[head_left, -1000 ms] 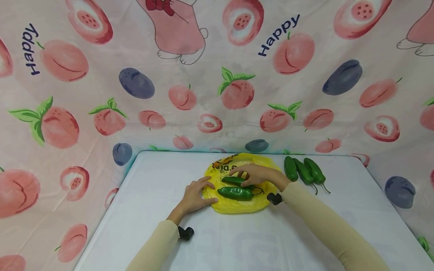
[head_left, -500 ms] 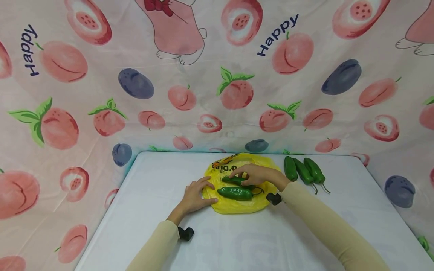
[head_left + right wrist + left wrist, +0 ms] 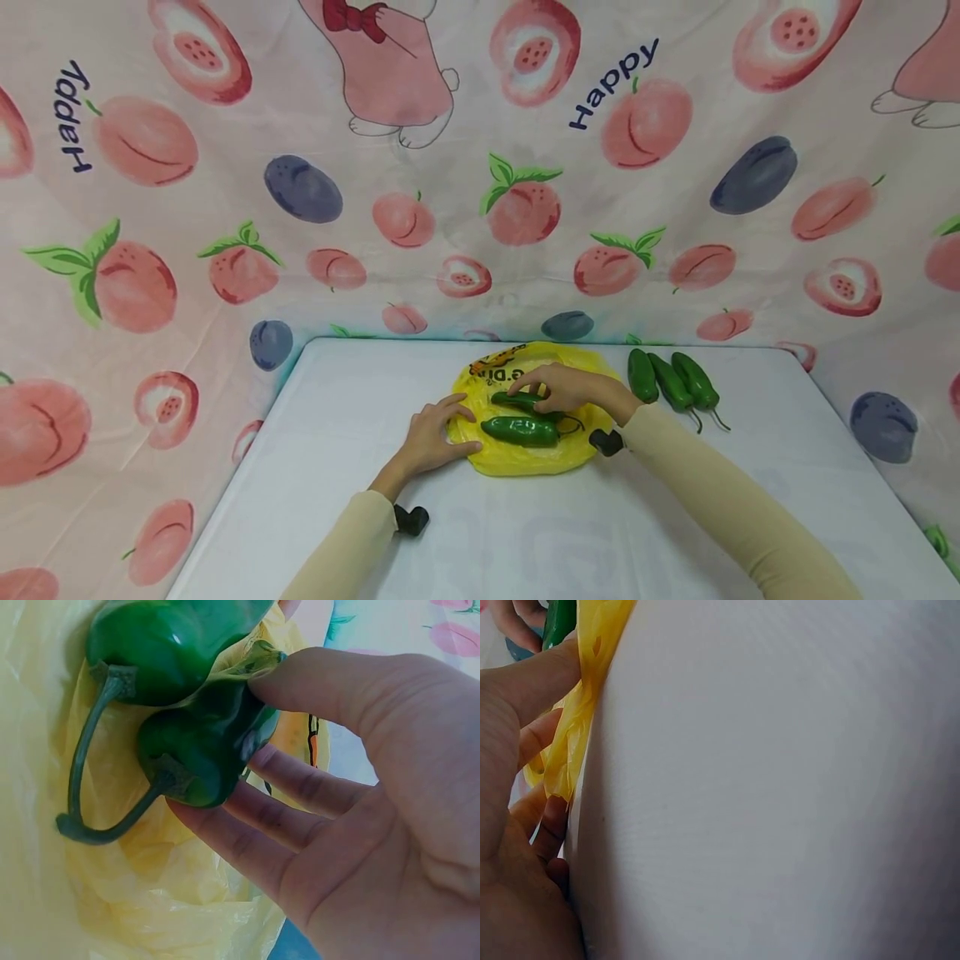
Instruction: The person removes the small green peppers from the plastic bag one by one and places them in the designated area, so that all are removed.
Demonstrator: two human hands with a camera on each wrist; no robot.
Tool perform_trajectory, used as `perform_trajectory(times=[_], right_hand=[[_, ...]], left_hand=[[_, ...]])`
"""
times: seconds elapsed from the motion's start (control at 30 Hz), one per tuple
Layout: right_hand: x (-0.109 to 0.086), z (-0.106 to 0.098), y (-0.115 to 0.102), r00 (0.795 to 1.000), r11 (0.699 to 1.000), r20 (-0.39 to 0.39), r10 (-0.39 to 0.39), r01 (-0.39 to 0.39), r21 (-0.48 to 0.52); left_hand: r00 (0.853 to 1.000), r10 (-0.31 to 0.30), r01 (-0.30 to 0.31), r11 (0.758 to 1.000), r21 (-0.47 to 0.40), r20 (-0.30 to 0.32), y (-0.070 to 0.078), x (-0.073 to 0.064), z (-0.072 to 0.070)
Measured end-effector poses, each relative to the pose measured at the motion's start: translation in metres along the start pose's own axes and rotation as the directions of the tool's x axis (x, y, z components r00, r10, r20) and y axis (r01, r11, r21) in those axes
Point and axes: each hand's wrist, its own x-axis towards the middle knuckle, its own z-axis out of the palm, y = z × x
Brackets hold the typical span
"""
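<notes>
A yellow plastic bag (image 3: 525, 462) with dark print lies flat on the white table. Two green chili peppers are on it, side by side. The farther pepper (image 3: 513, 400) is held by my right hand (image 3: 576, 387); in the right wrist view, thumb and fingers sit on opposite sides of the pepper (image 3: 214, 739). Nearer to me lies the other pepper (image 3: 521, 431), its curved stem pointing right. My left hand (image 3: 433, 435) rests at the bag's left edge, thumb and fingers spread apart. The left wrist view shows its thumb (image 3: 544, 681) against the crumpled yellow plastic (image 3: 592, 682).
Three more green chili peppers (image 3: 672, 382) lie together on the table (image 3: 360, 392), right of the bag. Behind the table hangs a pink cloth (image 3: 450, 333) printed with fruit. Something green (image 3: 937, 540) shows at the right edge of the head view.
Both hands, the peppers and the bag keep their places. Only the head view shifts very slightly.
</notes>
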Motion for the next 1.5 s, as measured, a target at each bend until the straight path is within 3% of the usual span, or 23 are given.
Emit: perform_trajectory(times=[0.2, 0.53, 0.9, 1.33, 1.5], right_hand=[[-0.004, -0.002, 0.000, 1.000, 1.000, -0.026, -0.006, 0.007, 0.025], [-0.012, -0.004, 0.004, 0.992, 0.992, -0.100, -0.083, 0.092, 0.092], [-0.022, -0.006, 0.009, 0.958, 0.954, -0.218, -0.186, 0.229, 0.193], [-0.029, -0.004, 0.005, 0.934, 0.943, -0.331, -0.134, 0.223, 0.247], [-0.032, -0.005, 0.004, 0.935, 0.943, -0.338, -0.102, 0.199, 0.266]], left_hand=[[1.000, 0.015, -0.015, 1.000, 0.002, -0.005, -0.001, 0.000, 0.000], [1.000, 0.014, -0.014, 1.000, 0.010, -0.004, -0.003, 0.000, 0.002], [1.000, 0.008, -0.008, 1.000, -0.003, 0.001, -0.001, 0.000, 0.001], [1.000, -0.014, 0.014, 1.000, -0.021, 0.002, -0.002, -0.001, 0.002], [1.000, -0.009, 0.009, 1.000, -0.019, 0.002, -0.002, 0.000, 0.002]])
